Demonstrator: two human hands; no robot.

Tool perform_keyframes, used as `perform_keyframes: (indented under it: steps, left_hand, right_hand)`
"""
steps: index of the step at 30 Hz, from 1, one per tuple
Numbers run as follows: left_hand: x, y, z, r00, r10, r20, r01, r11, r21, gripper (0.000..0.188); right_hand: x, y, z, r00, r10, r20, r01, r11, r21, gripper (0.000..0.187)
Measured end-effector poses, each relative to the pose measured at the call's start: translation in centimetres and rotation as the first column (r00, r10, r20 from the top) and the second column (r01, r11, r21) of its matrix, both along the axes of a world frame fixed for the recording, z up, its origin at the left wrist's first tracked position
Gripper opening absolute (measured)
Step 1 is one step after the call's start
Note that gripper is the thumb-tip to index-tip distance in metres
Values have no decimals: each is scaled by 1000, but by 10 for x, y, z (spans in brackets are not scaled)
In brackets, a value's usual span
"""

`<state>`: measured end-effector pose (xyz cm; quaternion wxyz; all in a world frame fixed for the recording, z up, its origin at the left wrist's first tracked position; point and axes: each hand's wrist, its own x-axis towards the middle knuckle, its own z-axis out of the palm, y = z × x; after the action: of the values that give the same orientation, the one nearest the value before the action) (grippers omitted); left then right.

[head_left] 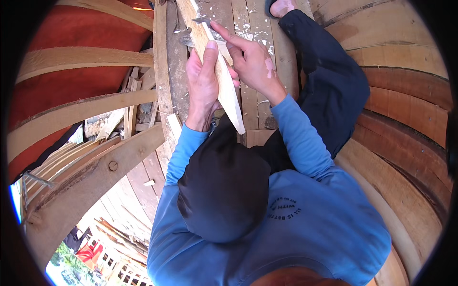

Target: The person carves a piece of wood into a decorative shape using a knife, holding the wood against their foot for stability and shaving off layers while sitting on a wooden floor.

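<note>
My left hand is wrapped round a long pale piece of wood, its thumb lying along the upper face. The wood slants from the top of the view toward my lap, where it narrows to a blunt point. My right hand is closed on a knife, the index finger stretched along its grey blade. That blade lies across the wood beyond my left thumb; the handle is hidden in my palm. Beside the wood's left edge shows a dull grey metal piece, mostly covered.
White wood chips are scattered over the plank floor ahead. Curved timber ribs stand at the left before red sheeting. Bent planks form a wall at the right. My dark-trousered leg is bent beside my right arm.
</note>
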<state>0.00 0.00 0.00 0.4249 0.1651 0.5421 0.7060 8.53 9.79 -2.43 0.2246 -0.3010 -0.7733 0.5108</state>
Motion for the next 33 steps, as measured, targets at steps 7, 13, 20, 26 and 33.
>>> perform_keyframes:
  steps: [7,13,20,26,33]
  left_hand:
    - [4,-6,-9,993,103,54,-99,993,-63,35]
    - [4,-13,-17,984,154,90,-147,986,-85,39]
    - [-1,-25,-34,963,145,228,-143,989,-27,35]
    - [-7,-35,-39,939,108,328,-133,989,57,33]
    - [-5,-39,-43,955,38,293,-43,999,10,29]
  right_hand:
    - [-4,-17,-13,997,-50,-51,53,997,62,56]
    - [-13,-32,-34,997,-58,-49,63,992,107,65]
    - [-14,-38,-46,992,37,-120,-32,999,41,70]
    - [-10,-12,-42,961,254,-108,-260,965,-36,55]
    - [6,-8,-7,949,199,246,-228,969,99,56]
